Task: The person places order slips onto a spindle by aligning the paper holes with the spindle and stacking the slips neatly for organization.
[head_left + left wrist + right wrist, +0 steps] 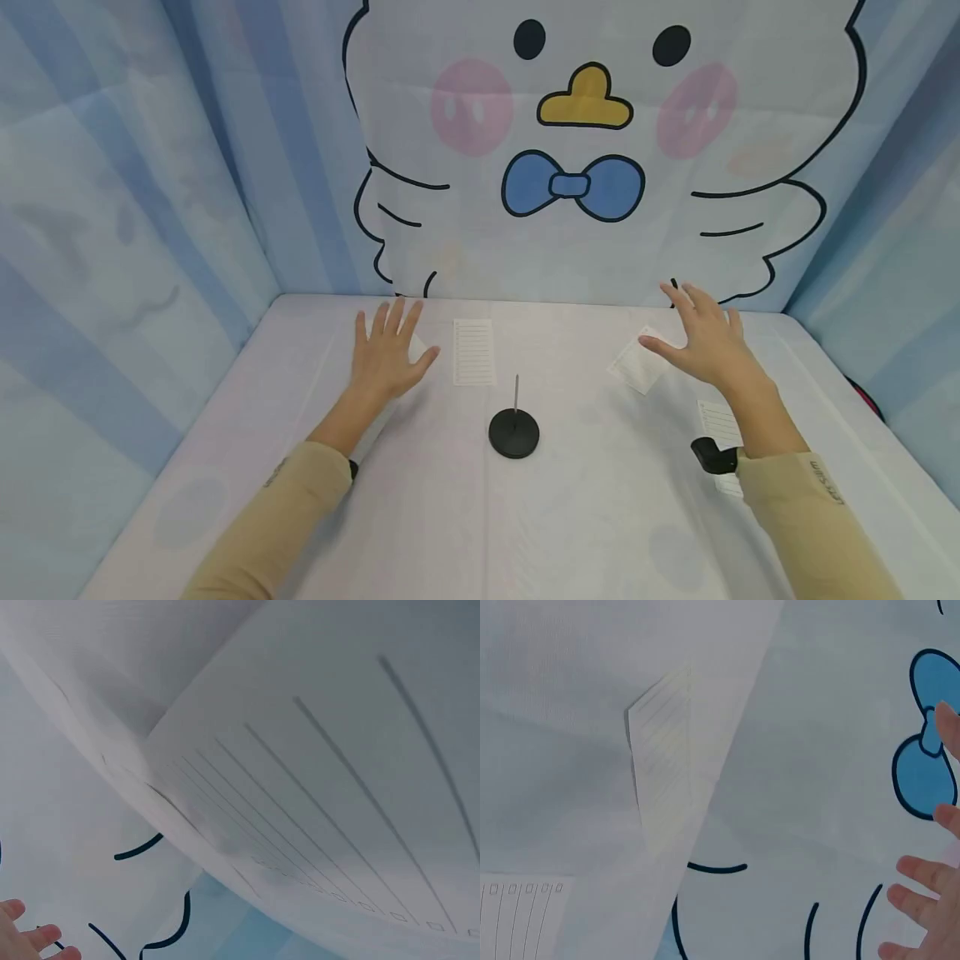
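Observation:
My left hand (385,358) hovers with spread fingers over the table's left side, holding nothing. Beneath that arm lies a lined paper slip (315,787), large in the left wrist view and mostly hidden in the head view. On the right, my right hand (705,346) is raised with its fingers apart and nothing in it. One paper slip (636,368) lies slanted just left of that hand; another lined slip (720,423) is partly covered by the right wrist. Between the hands stands a black-based paper spike (513,435), its thin rod upright and bare.
Behind the spike, a lined paper slip (474,358) lies flat on the white-covered table (570,517). A curtain (585,258) with a cartoon face rises at the back edge. Striped blue curtains (112,250) enclose both sides.

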A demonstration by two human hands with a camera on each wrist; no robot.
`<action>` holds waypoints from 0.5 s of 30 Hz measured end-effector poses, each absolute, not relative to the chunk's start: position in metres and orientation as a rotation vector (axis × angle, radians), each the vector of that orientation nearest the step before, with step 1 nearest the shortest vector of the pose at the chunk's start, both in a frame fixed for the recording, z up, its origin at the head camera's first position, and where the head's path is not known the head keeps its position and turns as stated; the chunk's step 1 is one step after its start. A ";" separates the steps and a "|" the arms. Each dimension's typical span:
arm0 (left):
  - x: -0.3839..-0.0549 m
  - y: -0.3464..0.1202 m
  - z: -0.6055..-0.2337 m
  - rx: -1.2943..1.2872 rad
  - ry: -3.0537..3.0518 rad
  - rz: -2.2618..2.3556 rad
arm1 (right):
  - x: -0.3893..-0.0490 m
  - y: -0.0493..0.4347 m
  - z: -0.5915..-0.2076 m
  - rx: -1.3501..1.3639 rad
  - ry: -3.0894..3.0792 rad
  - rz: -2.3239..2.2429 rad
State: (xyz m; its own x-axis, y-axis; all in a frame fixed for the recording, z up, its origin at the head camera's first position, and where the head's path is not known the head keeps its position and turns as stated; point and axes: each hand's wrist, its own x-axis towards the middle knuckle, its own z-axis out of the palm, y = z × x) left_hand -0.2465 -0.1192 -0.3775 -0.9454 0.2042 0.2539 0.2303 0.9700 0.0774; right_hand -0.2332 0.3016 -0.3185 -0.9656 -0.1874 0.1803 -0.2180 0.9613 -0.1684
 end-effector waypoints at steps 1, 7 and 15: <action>-0.245 -0.118 -0.377 -0.341 -2.879 -0.161 | -0.232 0.305 -0.318 0.316 -2.940 0.275; -0.236 -0.109 -0.380 -0.473 -2.913 -0.133 | -0.226 0.330 -0.322 0.326 -2.910 0.212; -0.225 -0.094 -0.388 -0.677 -2.902 -0.038 | -0.218 0.357 -0.336 0.298 -2.935 0.184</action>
State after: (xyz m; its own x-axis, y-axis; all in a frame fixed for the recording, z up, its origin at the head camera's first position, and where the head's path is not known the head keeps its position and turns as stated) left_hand -0.2251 -0.0943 -0.3879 -0.8845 0.4377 0.1618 0.4417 0.8971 -0.0119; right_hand -0.2175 0.3574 -0.3363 -0.9626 -0.1871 0.1959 -0.2101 0.9722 -0.1037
